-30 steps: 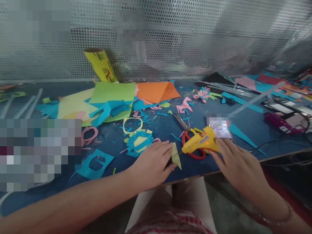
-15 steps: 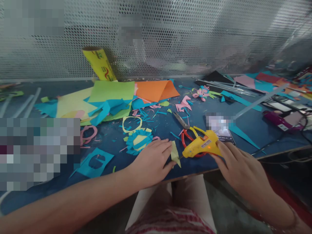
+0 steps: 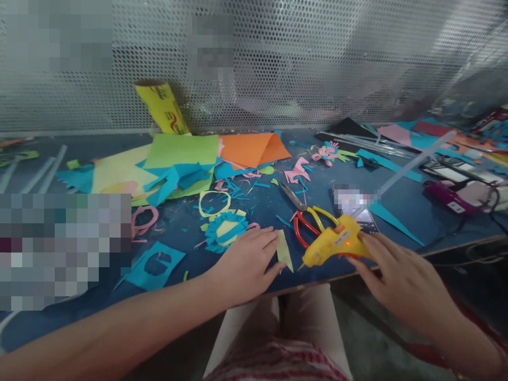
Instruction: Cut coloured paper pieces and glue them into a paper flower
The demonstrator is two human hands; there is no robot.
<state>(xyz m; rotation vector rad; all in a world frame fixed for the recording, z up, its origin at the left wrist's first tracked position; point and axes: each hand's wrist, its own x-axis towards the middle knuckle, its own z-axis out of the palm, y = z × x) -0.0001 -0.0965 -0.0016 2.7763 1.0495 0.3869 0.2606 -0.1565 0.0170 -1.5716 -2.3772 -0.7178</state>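
My left hand [image 3: 252, 259] rests near the front edge of the table, its fingers and thumb holding a small pale yellow-green paper strip [image 3: 284, 251] by its left side. In my right hand [image 3: 400, 275] is a yellow glue gun [image 3: 333, 243] with an orange light lit and a glue stick [image 3: 408, 166] sticking out of its back. The nozzle points down-left, just right of the strip and apart from it. Behind the gun lie scissors [image 3: 293, 197] with red and yellow handles, partly covered. A blue fringed paper flower [image 3: 226, 231] with a pale centre sits beyond my left hand.
Green [image 3: 182, 150] and orange sheets [image 3: 252, 148] lie at the back, near a yellow tube [image 3: 162, 106]. A phone [image 3: 357, 209] lies behind the gun; a purple glue gun [image 3: 448, 197] with a cord is further right. Paper scraps litter the blue table [image 3: 190, 211].
My right hand has drawn the glue gun slightly right and down, so its nozzle has come away from the paper strip. My left hand stays in place.
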